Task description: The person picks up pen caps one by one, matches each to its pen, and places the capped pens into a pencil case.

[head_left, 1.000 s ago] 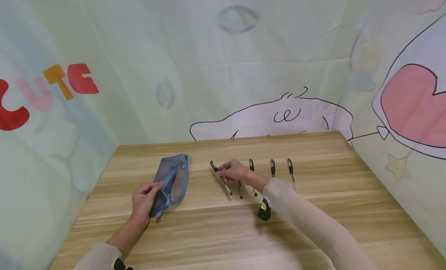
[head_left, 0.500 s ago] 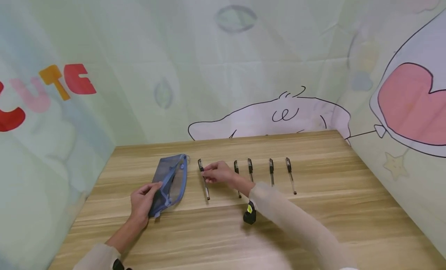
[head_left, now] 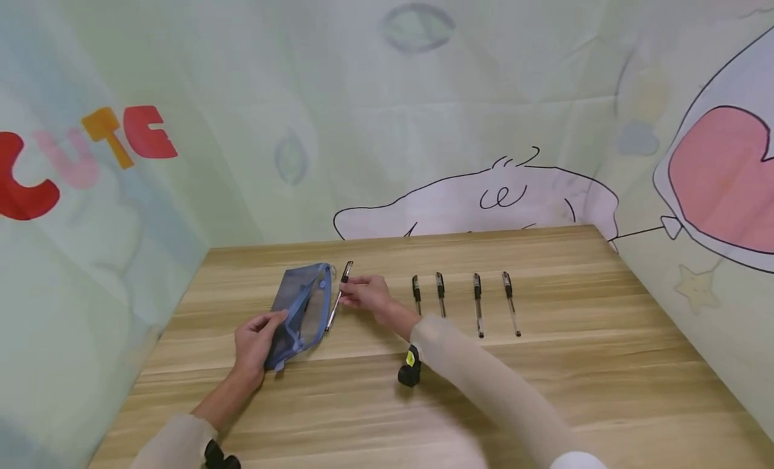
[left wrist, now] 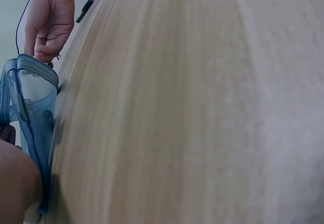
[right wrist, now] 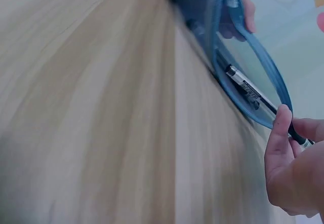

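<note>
A blue mesh zip pouch (head_left: 296,321) lies slanted on the left half of the table, its zipped mouth spread apart. My left hand (head_left: 256,341) grips the pouch's near left edge, thumb on top at the opening. My right hand (head_left: 369,297) pinches a black-capped clear pen (head_left: 336,308) beside the pouch's right edge. In the right wrist view, the lower end of the pen (right wrist: 248,88) points in at the open mouth of the pouch (right wrist: 271,64). Something dark shows through the mesh inside. From the left wrist view, the right hand (left wrist: 50,24) is just beyond the pouch.
Several more pens (head_left: 478,304) lie in a row on the wooden table (head_left: 338,415), right of the right hand, caps away from me. The right forearm passes close to the nearest ones. A printed cloth backdrop (head_left: 242,153) stands along the table's far and side edges.
My right hand has carried the pen leftward from the row to the pouch, and the pen's slant has turned so its lower end points toward the pouch. The left hand keeps its hold.
</note>
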Demonstrator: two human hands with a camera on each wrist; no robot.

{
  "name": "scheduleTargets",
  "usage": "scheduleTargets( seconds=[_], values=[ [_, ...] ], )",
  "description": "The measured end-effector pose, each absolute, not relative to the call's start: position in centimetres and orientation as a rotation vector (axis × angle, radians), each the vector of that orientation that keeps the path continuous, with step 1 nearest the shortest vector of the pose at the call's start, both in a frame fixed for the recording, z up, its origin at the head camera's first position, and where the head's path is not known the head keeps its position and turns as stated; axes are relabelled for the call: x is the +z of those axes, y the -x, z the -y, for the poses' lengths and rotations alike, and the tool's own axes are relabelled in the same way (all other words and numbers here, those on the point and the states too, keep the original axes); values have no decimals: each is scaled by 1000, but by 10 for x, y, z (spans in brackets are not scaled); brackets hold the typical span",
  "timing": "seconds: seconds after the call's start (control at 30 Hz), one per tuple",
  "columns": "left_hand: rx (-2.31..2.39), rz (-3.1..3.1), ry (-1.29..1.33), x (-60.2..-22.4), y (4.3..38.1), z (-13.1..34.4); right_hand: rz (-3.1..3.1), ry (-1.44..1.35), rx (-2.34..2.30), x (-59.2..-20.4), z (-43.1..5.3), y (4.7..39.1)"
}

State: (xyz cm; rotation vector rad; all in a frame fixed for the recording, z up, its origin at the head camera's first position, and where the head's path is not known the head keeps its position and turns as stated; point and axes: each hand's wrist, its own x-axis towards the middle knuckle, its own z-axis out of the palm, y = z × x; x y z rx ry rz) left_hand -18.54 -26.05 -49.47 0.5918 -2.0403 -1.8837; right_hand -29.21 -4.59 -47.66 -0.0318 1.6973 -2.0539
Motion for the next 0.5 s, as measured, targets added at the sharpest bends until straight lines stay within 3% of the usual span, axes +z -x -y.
scheduleTargets(
  seconds=[0.5],
  values=[
    [-1876,2049,-601,-494,183,262,-1745,82,-2017,-480,75,278]
  ],
)
